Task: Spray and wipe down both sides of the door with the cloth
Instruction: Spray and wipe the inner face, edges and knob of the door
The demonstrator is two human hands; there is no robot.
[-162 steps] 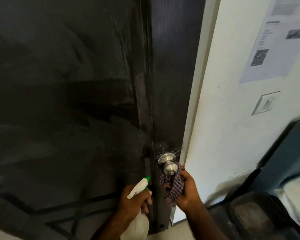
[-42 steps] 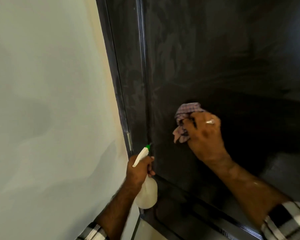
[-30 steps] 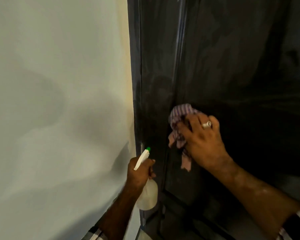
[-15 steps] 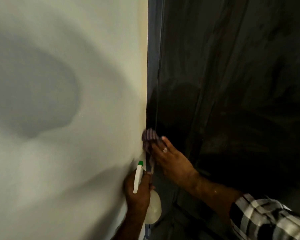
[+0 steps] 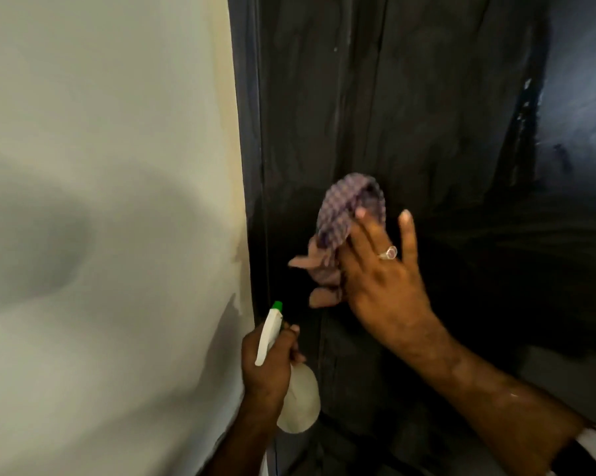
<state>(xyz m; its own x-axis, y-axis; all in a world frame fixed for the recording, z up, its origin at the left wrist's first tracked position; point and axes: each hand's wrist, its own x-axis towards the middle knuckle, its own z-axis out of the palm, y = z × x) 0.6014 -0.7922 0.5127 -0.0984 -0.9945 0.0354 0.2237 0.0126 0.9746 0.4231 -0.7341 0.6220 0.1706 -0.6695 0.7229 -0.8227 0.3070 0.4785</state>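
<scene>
Pale cream wall (image 5: pixel 100 201) fills the left half of the view, with a soft dark shadow across it. Right of it stands a dark frame strip (image 5: pixel 245 132), then the black door (image 5: pixel 427 97), glossy, with faint streaks and vertical panel lines. A brighter bluish reflection runs along the door's far right edge.

Right hand (image 5: pixel 382 280) is raised against the door surface about mid-height, fingers mostly straight and spread, pressing the cloth (image 5: pixel 344 214) flat to the door. The cloth is checked purple and white, bunched; its top loops above the fingertips and its lower folds hang out to the left of the palm. It lies on the door panel just right of the frame strip. A ring (image 5: pixel 389 252) with a pinkish stone sits on one finger. The right forearm comes in from the lower right, with the edge of a plaid sleeve (image 5: pixel 595 451) at the corner.

Left hand (image 5: pixel 269 362) is lower, close to the frame strip, fingers wrapped round the neck of the spray bottle (image 5: pixel 300 400). The bottle is white and rounded, hanging below the fist; its white trigger head with green nozzle tip (image 5: pixel 276 306) points up toward the door edge. The bottle is below and left of the cloth, not touching it. Whether a finger is on the trigger is unclear.
</scene>
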